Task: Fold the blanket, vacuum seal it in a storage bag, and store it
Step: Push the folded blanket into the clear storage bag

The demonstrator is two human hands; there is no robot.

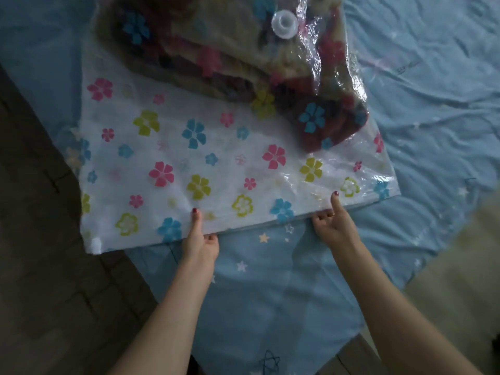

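In the head view, a bed covered with a pale blue sheet printed with small stars [270, 280] fills most of the scene, its cloth creased in soft ridges; dark brick-patterned flooring [40, 239] shows at the left, and a lighter floor at the right edge. On the sheet lies a clear plastic storage bag printed with pink, blue and yellow flowers [189, 163], glossy and crinkled where the light catches it; its near part lies flat and looks whitish. In the far part of the bag sits a folded plush blanket in tan and dark red tones [216, 66], bulky and soft in shape; a round translucent plastic valve [284, 24] stands on the bag above it. The left hand [200, 244] pinches the bag's near edge, thumb on top and fingers curled beneath; the right hand [334, 226] grips the same edge further right, thumb pressed on the plastic, fingers tucked under.
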